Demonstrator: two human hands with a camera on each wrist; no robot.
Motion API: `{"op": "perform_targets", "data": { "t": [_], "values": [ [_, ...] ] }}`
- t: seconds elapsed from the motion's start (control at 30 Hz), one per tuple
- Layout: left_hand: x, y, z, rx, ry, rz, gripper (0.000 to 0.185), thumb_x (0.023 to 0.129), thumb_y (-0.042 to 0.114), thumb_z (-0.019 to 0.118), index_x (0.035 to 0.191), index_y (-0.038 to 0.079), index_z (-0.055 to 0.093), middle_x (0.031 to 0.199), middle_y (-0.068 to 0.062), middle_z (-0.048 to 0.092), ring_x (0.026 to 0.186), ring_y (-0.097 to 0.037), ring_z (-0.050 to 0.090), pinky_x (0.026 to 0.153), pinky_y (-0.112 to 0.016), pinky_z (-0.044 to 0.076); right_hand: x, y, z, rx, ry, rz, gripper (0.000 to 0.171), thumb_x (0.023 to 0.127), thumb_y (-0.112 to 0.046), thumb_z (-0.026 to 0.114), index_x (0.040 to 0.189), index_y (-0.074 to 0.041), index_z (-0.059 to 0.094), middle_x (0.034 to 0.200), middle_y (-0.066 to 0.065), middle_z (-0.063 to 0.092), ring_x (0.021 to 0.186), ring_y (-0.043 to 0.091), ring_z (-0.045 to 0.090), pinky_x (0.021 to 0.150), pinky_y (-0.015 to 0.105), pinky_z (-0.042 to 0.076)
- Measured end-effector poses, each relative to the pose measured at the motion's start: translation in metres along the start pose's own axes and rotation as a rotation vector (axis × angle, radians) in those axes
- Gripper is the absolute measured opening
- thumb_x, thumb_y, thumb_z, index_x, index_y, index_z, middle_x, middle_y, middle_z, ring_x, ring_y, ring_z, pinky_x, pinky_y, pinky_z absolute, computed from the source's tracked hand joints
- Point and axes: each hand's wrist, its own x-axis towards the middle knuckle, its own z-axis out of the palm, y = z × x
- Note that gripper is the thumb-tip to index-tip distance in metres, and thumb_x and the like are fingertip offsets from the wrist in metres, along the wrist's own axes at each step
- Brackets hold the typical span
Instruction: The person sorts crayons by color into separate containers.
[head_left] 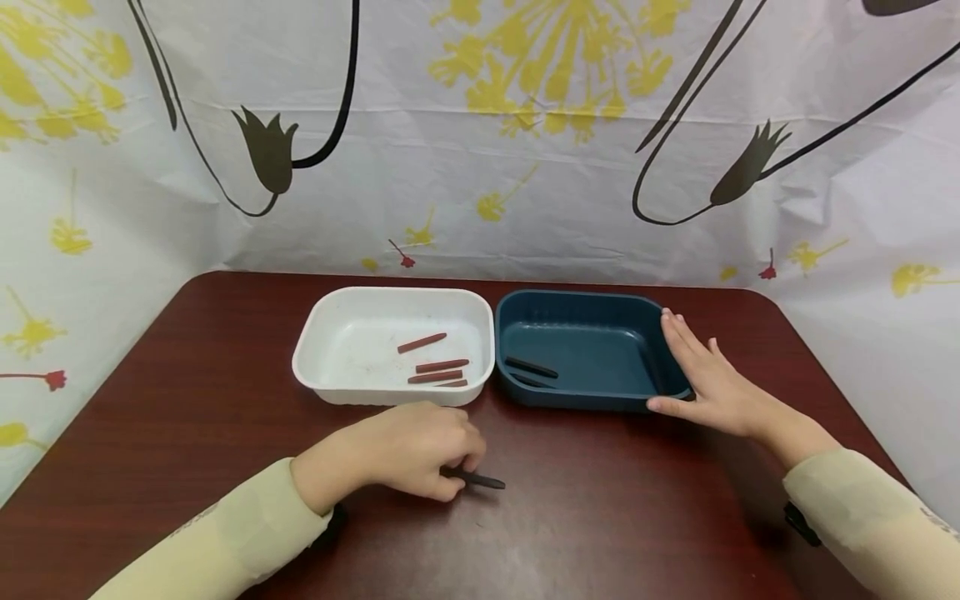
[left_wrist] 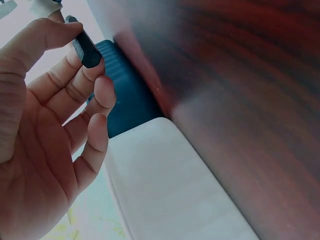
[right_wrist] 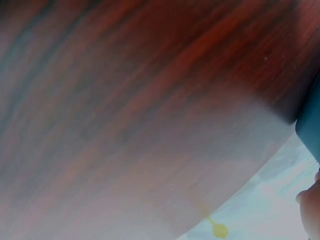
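Observation:
My left hand (head_left: pixel 420 450) pinches a black crayon (head_left: pixel 480 479) between thumb and fingers over the table, in front of the white tray. In the left wrist view the same black crayon (left_wrist: pixel 86 50) shows its end between the thumb and a fingertip. My right hand (head_left: pixel 712 387) rests against the right end of the dark blue tray (head_left: pixel 585 402), fingers straight along its rim and thumb at the front corner. Two black crayons (head_left: pixel 531 367) lie at the left inside that tray. The white tray (head_left: pixel 330 392) beside it holds several reddish-brown crayons (head_left: pixel 442 365) toward its right side.
Both trays stand side by side at the back of the dark red wooden table (head_left: pixel 585 517). A white patterned sheet (head_left: pixel 420 183) hangs behind and at both sides of the table. In the right wrist view, mostly tabletop (right_wrist: pixel 140 125) shows.

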Motion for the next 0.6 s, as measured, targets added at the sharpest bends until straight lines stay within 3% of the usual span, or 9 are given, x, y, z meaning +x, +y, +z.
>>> {"op": "perform_targets", "data": {
  "t": [0.4,0.6],
  "values": [
    [0.006,-0.001,-0.012,0.005,0.047,-0.001,0.011,0.084,0.025,0.071,0.08,0.024,0.06,0.071,0.014,0.05,0.072,-0.002,0.048,0.062,-0.015,0.038,0.0,0.006,0.002,0.02,0.02,-0.025,0.113,0.086,-0.04,0.074,0.16,-0.013,-0.007,0.168,0.012,-0.006,0.155,0.035,-0.007,0.111,0.077,-0.006],
    [0.009,-0.003,-0.022,0.018,0.112,0.0,0.009,0.085,0.026,0.07,0.083,0.023,0.062,0.073,0.013,0.052,0.075,-0.003,0.048,0.063,-0.017,0.039,0.001,0.006,0.002,0.028,0.027,-0.038,0.113,0.086,-0.039,0.075,0.16,-0.013,-0.007,0.169,0.012,-0.005,0.155,0.035,-0.007,0.11,0.078,-0.005]
  ]
}}
